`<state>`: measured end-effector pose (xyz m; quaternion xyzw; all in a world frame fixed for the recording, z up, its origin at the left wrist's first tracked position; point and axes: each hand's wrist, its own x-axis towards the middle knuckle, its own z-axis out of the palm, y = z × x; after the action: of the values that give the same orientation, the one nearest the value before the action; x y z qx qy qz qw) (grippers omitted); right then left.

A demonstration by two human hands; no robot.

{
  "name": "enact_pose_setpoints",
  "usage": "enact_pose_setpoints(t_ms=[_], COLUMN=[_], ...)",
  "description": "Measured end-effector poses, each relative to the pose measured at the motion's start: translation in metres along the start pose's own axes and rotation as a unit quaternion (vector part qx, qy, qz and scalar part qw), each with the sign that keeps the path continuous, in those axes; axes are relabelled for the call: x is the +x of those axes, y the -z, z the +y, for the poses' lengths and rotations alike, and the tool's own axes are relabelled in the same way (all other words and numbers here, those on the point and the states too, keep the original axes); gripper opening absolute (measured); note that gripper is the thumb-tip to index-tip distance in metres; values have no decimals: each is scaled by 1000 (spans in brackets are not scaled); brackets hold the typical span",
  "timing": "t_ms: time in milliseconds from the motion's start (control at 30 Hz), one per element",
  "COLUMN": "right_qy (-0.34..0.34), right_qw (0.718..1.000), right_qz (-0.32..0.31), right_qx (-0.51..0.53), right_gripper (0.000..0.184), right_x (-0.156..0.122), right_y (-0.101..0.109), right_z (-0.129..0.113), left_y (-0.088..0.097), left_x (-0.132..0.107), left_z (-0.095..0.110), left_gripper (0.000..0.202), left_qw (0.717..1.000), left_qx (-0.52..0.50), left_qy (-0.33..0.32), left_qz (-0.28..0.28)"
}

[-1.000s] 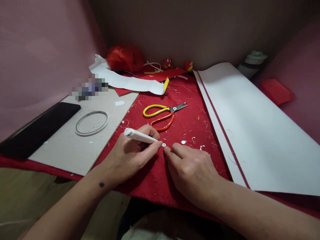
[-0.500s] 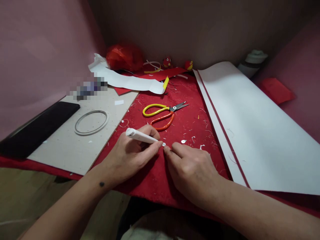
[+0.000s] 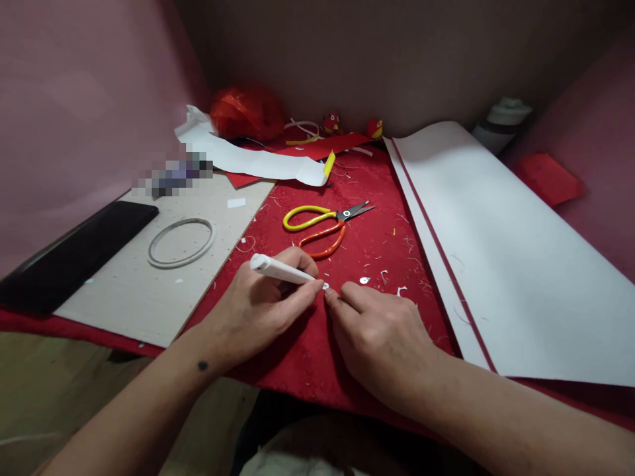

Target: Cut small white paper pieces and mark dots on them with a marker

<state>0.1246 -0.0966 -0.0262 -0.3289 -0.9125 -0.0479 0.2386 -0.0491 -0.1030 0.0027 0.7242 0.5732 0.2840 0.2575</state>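
Observation:
My left hand (image 3: 275, 294) is closed round a white pen (image 3: 285, 270), its tip end slanting down to the right. By that tip lies a tiny white paper piece (image 3: 326, 286) with a dark mark on it. My right hand (image 3: 380, 320) has its fingers bent together, and the fingertips touch the edge of the tiny piece. Another small white piece with a dark dot (image 3: 364, 280) lies on the red cloth (image 3: 307, 363) just beyond my right fingers. Scissors (image 3: 342, 217) with one yellow and one orange-red handle lie slightly apart-bladed beyond my hands.
To the left, a pale board (image 3: 143, 311) carries a white ring-shaped roll (image 3: 182, 243) and a black flat object (image 3: 79, 254). Large white sheets (image 3: 526, 264) cover the right side. At the back are a white paper strip (image 3: 268, 164), a red plastic bag (image 3: 247, 114) and small red figures (image 3: 331, 121).

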Motion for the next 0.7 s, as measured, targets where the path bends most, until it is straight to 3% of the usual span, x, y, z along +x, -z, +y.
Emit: enact_pose_setpoints(t_ms=[333,700], right_qy=[-3,-1], right_qw=[1000,1000], right_qz=[-8,-2], right_qx=[1,5], right_gripper=[17,19], right_x=[-1,0], right_y=[0,1], right_z=[1,1], left_y=[0,0], left_x=[0,0], left_z=[-3,-1], left_gripper=[12,10], left_qw=[1000,1000], left_qx=[-11,-4], left_qy=[3,-9], left_qz=[22,7])
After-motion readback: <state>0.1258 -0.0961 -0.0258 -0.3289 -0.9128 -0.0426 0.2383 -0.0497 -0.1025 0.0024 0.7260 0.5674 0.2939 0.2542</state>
